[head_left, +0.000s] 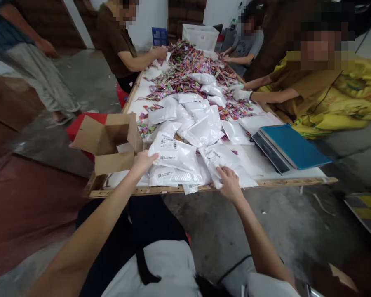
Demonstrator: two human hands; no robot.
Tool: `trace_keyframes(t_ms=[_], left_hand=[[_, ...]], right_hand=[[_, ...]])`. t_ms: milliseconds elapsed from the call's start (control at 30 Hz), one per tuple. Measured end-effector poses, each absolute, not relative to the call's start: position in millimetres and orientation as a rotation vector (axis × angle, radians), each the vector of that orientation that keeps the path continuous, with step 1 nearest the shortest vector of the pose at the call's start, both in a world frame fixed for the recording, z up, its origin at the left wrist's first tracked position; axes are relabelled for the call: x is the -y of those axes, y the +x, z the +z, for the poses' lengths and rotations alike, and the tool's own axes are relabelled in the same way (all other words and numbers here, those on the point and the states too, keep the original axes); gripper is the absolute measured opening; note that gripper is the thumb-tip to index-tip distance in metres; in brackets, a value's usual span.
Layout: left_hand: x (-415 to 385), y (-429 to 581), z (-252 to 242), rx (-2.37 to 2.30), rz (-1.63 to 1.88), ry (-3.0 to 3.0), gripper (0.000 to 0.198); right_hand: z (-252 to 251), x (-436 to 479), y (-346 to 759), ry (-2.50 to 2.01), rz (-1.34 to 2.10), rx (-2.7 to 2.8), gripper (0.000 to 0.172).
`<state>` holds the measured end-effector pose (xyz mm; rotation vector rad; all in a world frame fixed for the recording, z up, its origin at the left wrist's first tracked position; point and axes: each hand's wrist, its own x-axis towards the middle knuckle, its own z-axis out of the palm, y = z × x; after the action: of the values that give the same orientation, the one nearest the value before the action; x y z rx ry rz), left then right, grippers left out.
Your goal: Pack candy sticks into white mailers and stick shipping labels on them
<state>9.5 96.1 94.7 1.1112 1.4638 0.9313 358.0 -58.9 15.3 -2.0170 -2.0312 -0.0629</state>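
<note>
My left hand (pixel 144 161) grips the left edge of a white mailer bag (pixel 182 154) that bears a printed label. Beneath it lies another labelled white mailer (pixel 173 176) near the table's front edge. My right hand (pixel 228 181) is closed on a second white bag (pixel 225 159), also labelled, a little to the right; its fingertips press on the plastic. Behind both hands a heap of plump white bags (pixel 200 128) spreads across the table. An open cardboard box (pixel 116 142) stands just left of my left hand, with a white piece of paper or plastic inside.
A large pile of small colourful packets (pixel 188 62) covers the table's far half, before a white plastic bin (pixel 199 36). A blue folder (pixel 293 144) lies at the right front. Several people work around the table (pixel 297 177); one gloved hand (pixel 243 95) is at the right.
</note>
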Motion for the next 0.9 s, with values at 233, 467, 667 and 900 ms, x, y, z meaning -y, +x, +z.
trace_keyframes(t_ms=[233, 467, 667, 900], left_hand=[[-84, 14, 78, -1.406, 0.847, 0.953, 0.031], [-81, 11, 71, -1.353, 0.863, 0.809, 0.033], [-89, 12, 62, -1.342, 0.787, 0.842, 0.036], [-105, 13, 63, -1.366, 0.702, 0.876, 0.050]], right_hand=[[66, 10, 385, -1.982, -0.070, 1.910, 0.031], [56, 51, 298, -1.876, -0.238, 1.970, 0.040], [23, 71, 262, -1.879, -0.389, 2.133, 0.069], [24, 56, 274, -1.866, -0.369, 2.232, 0.031]])
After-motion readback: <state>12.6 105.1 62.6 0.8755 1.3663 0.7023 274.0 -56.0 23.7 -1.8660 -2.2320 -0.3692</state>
